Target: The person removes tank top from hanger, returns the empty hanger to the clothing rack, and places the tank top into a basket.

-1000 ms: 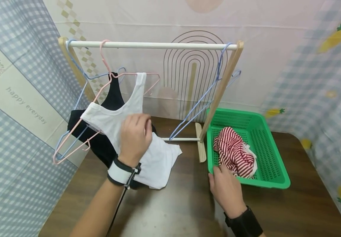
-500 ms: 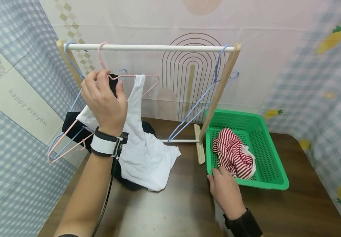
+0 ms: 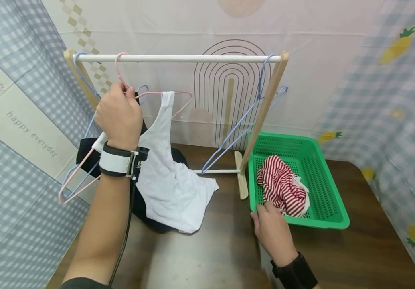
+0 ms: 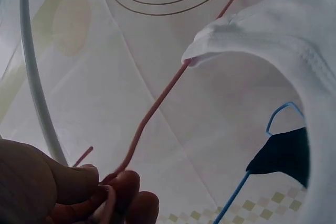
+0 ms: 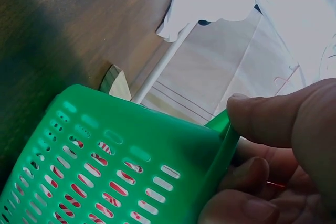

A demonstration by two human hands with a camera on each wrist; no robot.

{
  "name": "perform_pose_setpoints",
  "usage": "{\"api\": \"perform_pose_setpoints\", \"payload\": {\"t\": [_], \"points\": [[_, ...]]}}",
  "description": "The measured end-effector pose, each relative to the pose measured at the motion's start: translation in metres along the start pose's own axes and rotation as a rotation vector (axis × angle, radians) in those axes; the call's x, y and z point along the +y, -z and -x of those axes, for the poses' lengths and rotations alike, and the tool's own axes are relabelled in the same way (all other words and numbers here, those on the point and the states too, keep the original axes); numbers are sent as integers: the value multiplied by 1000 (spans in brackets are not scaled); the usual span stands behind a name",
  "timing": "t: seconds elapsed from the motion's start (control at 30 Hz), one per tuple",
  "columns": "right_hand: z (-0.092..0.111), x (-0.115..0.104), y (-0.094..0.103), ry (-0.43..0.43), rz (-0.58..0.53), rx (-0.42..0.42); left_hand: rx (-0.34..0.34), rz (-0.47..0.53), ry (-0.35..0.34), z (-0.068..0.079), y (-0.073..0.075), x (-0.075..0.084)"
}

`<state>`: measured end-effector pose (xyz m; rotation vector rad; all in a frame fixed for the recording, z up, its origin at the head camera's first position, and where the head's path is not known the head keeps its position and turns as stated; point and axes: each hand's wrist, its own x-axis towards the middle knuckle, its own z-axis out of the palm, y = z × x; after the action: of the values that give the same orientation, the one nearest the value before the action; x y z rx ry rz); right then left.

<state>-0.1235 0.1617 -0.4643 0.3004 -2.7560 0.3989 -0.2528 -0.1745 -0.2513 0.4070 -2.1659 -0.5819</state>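
Observation:
My left hand [image 3: 120,116] pinches the neck of a pink hanger [image 4: 144,121] just below its hook, which loops over the rack's white rail [image 3: 193,58]. A white tank top [image 3: 169,176] hangs by its straps from this hanger, its lower part draping toward the table. Behind it is a black garment [image 3: 88,150] on a blue hanger [image 3: 87,78], partly covered by the white one. My right hand [image 3: 273,233] grips the near left corner of a green basket [image 5: 131,129], thumb on one side of the rim and fingers on the other. A red-and-white striped garment [image 3: 283,186] lies bunched inside.
Two bare blue hangers [image 3: 234,120] hang at the rail's right end, beside the wooden post [image 3: 266,108]. The post's foot [image 3: 241,176] stands close to the basket's left wall. Patterned cloth [image 3: 23,100] closes off the back and both sides of the brown table [image 3: 200,261].
My left hand has risen leftward from in front of the white tank top to the pink hanger's neck and now pinches it. My right hand has stayed on the basket rim.

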Motion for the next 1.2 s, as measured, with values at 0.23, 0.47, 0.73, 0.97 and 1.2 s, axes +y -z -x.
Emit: {"api": "perform_pose_setpoints", "payload": {"t": [0.23, 0.47, 0.73, 0.97, 1.2], "points": [[3, -2, -2, 0, 0, -3, -28, 21, -22, -1, -5, -8], [3, -2, -2, -7, 2, -20, 47, 114, -61, -1, -2, -9], [1, -2, 0, -10, 3, -22, 115, 216, -102, 0, 6, -6], [0, -2, 1, -9, -3, -11, 143, 253, -143, 18, 11, -5], [-1, -3, 2, -35, -8, -37, 96, 272, -249, 59, 4, -9]]}}
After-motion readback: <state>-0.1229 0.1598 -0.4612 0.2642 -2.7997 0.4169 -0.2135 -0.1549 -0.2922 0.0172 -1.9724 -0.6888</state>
